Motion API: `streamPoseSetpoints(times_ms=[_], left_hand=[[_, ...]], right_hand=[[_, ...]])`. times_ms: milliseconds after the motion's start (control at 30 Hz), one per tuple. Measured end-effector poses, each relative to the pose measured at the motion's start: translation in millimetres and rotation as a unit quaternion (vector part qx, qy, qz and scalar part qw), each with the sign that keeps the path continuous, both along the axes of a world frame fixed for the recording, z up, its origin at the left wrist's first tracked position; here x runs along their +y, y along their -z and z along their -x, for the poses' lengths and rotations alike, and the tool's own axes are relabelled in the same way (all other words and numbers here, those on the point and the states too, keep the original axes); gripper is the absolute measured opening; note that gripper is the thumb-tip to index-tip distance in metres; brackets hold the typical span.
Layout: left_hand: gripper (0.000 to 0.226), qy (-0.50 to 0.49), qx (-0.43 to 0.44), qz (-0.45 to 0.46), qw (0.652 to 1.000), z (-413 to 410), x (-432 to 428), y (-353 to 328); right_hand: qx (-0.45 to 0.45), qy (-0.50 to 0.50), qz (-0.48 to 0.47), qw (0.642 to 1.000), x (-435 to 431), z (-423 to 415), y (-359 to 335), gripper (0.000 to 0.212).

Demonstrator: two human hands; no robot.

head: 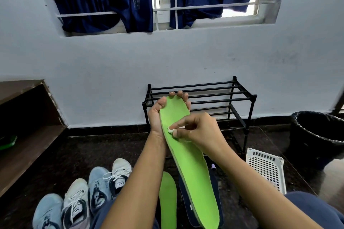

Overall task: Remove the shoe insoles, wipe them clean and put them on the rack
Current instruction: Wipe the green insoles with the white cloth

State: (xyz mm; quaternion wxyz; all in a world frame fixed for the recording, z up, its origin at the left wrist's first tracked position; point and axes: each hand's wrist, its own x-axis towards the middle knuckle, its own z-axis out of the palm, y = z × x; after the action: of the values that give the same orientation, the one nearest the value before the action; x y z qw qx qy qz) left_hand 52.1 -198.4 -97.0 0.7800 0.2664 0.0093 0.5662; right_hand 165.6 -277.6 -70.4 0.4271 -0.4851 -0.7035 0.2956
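Observation:
A long bright green insole (191,165) is held up in front of me, toe end up. My left hand (158,111) grips its toe end, thumb on the front and fingers curled behind. My right hand (197,130) pinches a small white wipe (170,130) against the middle of the insole. A second green insole (168,199) lies on the dark floor below. The black metal shoe rack (240,98) stands against the wall behind my hands, with bare bars.
Several light blue and white sneakers (81,197) stand in a row at lower left. A white perforated basket (266,169) and a black bin (316,135) sit at right. A brown wooden shelf (28,132) runs along the left. A dark shoe (216,188) lies under the held insole.

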Motion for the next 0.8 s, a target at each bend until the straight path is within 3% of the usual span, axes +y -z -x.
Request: streamPoseSetpoints(times_ms=[400,567,667,800], left_hand=[[0.036,0.016,0.012,0.02,1.0,-27,-8,0],[0.016,-0.011,0.039,0.08,0.996,-39,-15,-2],[0.022,0.003,0.049,0.093,0.995,-44,-19,-2],[0.034,-0.032,0.046,0.079,0.995,-41,-18,-3]], right_hand=[[0.037,0.129,-0.053,0.99,8,3,4,0.013],[0.034,0.192,-0.079,0.978,18,5,5,0.012],[0.021,0.228,-0.112,0.967,20,4,6,0.011],[0.001,0.194,-0.119,0.974,16,2,2,0.01]])
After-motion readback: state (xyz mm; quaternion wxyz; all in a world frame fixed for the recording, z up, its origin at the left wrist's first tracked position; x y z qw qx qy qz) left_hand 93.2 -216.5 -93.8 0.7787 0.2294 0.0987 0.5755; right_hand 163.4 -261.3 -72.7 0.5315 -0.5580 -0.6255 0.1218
